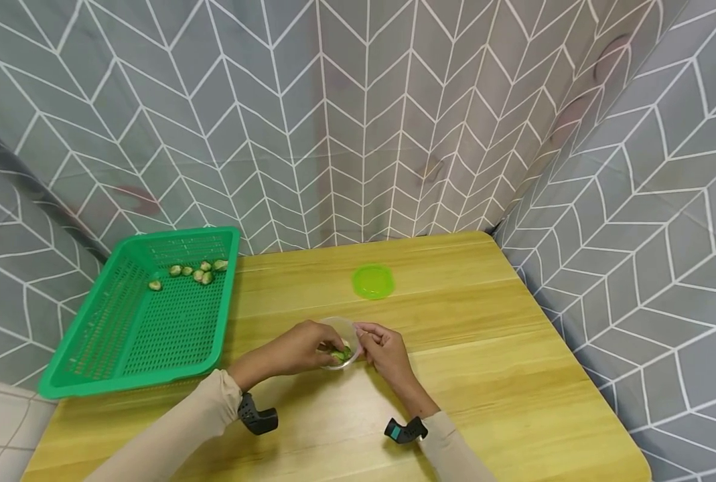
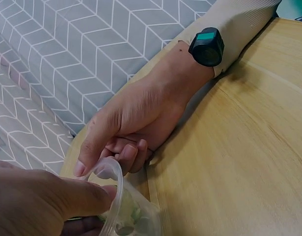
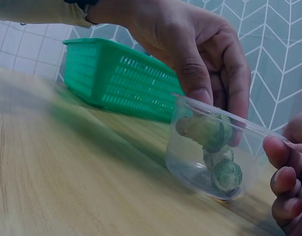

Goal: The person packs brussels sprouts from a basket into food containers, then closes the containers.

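A clear plastic tub (image 1: 337, 325) stands on the table in front of me, with a few Brussels sprouts (image 3: 227, 175) inside. My left hand (image 1: 302, 347) reaches over its rim from the left. Between that hand's thumb and fingers is a Brussels sprout (image 3: 209, 132), held inside the tub above the others. On the far side, my right hand (image 1: 389, 356) pinches the tub's rim between thumb and fingers. In the left wrist view, the left hand (image 2: 38, 201) partly hides the tub and its contents.
A green plastic basket (image 1: 228, 314) at the left holds several more Brussels sprouts (image 1: 203, 273). A round light-green lid (image 1: 373, 281) lies behind the tub on the wooden table (image 1: 484, 388). Patterned curtains (image 1: 345, 120) hang along the back and right edges.
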`<action>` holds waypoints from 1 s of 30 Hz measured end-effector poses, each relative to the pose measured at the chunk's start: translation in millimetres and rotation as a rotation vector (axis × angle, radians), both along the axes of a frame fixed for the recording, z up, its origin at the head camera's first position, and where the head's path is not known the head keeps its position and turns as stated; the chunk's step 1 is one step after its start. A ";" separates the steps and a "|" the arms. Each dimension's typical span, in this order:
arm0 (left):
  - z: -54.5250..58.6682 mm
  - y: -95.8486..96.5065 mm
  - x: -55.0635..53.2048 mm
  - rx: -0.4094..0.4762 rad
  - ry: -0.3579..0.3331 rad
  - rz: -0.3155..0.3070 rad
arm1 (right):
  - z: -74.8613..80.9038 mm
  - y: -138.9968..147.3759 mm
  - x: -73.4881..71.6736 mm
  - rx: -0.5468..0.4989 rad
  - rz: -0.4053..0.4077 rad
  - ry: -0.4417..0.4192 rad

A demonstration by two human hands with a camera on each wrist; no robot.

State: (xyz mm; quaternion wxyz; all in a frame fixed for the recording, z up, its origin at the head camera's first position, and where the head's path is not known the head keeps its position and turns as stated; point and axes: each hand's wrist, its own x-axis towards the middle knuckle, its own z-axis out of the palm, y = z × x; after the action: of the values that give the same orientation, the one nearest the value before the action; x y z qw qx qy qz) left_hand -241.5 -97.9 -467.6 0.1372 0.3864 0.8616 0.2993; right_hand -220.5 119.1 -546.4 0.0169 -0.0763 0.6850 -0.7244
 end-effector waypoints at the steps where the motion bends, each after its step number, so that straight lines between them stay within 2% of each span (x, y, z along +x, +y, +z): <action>1: -0.1 0.6 -0.4 -0.002 0.001 -0.005 | 0.0 0.1 -0.1 0.000 0.001 0.003; 15: -0.5 9.6 -5.5 -0.060 -0.014 -0.057 | -1.5 1.7 -0.4 0.012 0.002 0.018; 30: -1.8 7.2 -2.6 -0.030 -0.064 -0.024 | 0.3 1.2 0.0 0.004 0.028 -0.010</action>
State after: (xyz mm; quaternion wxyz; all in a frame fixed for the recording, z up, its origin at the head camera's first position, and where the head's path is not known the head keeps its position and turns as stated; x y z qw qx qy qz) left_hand -244.2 -90.7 -469.5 0.1740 0.3847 0.8566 0.2966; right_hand -220.5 120.4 -546.0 0.0305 -0.0823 0.6853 -0.7230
